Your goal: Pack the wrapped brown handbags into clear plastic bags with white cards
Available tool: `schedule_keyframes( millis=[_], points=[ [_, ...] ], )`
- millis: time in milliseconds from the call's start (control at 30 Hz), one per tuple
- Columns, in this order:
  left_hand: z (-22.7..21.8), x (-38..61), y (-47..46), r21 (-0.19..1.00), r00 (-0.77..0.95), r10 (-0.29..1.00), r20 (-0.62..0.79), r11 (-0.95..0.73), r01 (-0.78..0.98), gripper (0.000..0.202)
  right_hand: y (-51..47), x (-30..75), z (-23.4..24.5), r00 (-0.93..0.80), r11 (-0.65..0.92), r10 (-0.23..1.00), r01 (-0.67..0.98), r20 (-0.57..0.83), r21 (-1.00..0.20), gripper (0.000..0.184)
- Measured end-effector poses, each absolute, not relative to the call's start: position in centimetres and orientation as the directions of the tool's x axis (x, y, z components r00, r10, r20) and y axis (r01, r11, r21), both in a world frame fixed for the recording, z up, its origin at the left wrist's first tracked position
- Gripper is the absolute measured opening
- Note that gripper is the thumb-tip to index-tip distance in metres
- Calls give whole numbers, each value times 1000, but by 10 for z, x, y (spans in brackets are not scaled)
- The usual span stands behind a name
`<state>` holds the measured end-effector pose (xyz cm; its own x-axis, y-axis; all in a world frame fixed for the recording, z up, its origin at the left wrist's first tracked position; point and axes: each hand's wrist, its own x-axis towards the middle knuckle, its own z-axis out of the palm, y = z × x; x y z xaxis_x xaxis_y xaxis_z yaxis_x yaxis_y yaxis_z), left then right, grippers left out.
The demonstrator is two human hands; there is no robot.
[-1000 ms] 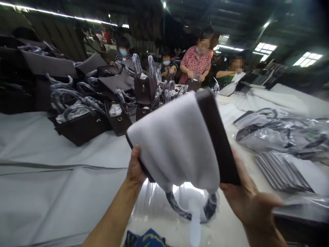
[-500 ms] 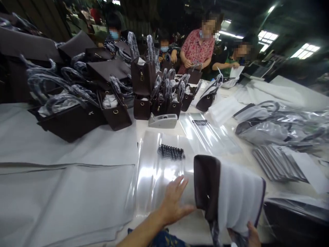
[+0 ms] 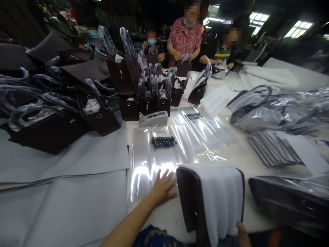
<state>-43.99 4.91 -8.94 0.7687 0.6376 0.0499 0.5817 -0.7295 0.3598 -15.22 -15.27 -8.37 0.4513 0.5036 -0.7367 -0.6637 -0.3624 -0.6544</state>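
A dark brown handbag [image 3: 189, 195] lies at the front, with white foam sheeting [image 3: 218, 195] draped over its side. My right hand [image 3: 243, 235], partly cut off by the lower edge, holds the handbag near its handle end, fingers at the foam's edge. Just left of the handbag, my left hand [image 3: 163, 188] is stretched out with its fingers spread and holds nothing. It hovers over or rests on a stack of clear plastic bags [image 3: 144, 161]; I cannot tell which. A cluster of black coiled pieces [image 3: 163, 142] sits on that stack.
A grey tape dispenser [image 3: 153, 119] stands behind the plastic. Brown handbags with wrapped handles [image 3: 101, 116] crowd the left and back. Plastic-wrapped bags [image 3: 290, 195], a stack of thin grey pieces [image 3: 273, 149] and white sheets [image 3: 84, 206] flank me. Several people work across the table.
My view has turned slightly. The handbag in my right hand has shifted left and lower, nearer the table. My left hand has moved a little left, still spread.
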Motion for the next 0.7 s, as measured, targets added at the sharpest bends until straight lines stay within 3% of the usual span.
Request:
schedule_keyframes(
  millis=[67,133,300,367,467,567,633,700],
  points=[
    [-89,-450,43,359,794,605,51,-753,551,42,-155,-157,-79,394,-349,403,-768,-826,-537,41],
    [-90,-463,34,356,793,607,54,-753,553,31,-156,-159,-76,398,-307,366,-802,-841,-513,43],
    [-94,-479,20,362,760,647,62,-724,587,50,-134,-162,-73,570,-193,404,-711,-715,-676,53],
    [-95,-479,20,362,745,664,62,-710,603,34,-128,-161,-64,633,-266,410,-606,-657,-750,59],
    [-92,-477,22,364,745,664,66,-711,602,19,-133,-161,-32,847,-467,349,-213,-400,-858,76],
    [-79,-475,28,365,778,625,62,-739,565,19,-139,-182,7,921,-604,385,295,54,-741,80],
    [-67,-471,34,358,800,598,47,-758,546,17,-128,-213,20,753,-491,611,601,242,-631,65],
    [-55,-468,40,344,812,582,30,-769,538,19,-104,-249,14,338,-150,909,813,246,-562,51]
  ],
)
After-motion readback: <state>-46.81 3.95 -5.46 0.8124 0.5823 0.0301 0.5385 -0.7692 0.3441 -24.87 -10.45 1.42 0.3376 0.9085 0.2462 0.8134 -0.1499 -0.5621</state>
